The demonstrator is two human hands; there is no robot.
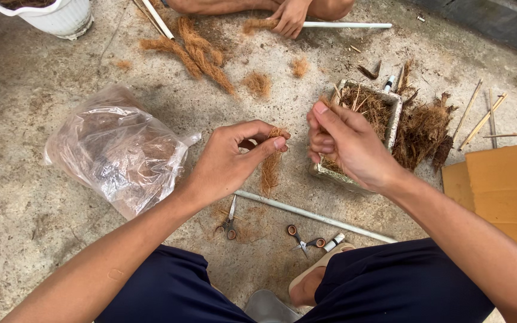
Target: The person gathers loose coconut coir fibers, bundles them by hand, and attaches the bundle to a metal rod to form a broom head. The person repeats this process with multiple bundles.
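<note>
My left hand [228, 161] pinches a hanging tuft of brown coconut fibre [270, 167] between thumb and fingers. Just to its right, my right hand [345, 146] is curled shut around a few thin strands, held over a grey rectangular tray [394, 116] filled with more fibre. A white pipe [312, 215] lies on the concrete below both hands. Near my knees sit small scissors [301, 238], a snipper [229, 222] and a white marker [333, 242].
A clear plastic bag of fibre [118, 149] lies left. Another person's hand [288, 17] presses fibre on a white pipe [348, 25] at the top. Fibre ropes [195, 54], a white pot [55, 15], cardboard [507, 191] and thin sticks [480, 116] surround the spot.
</note>
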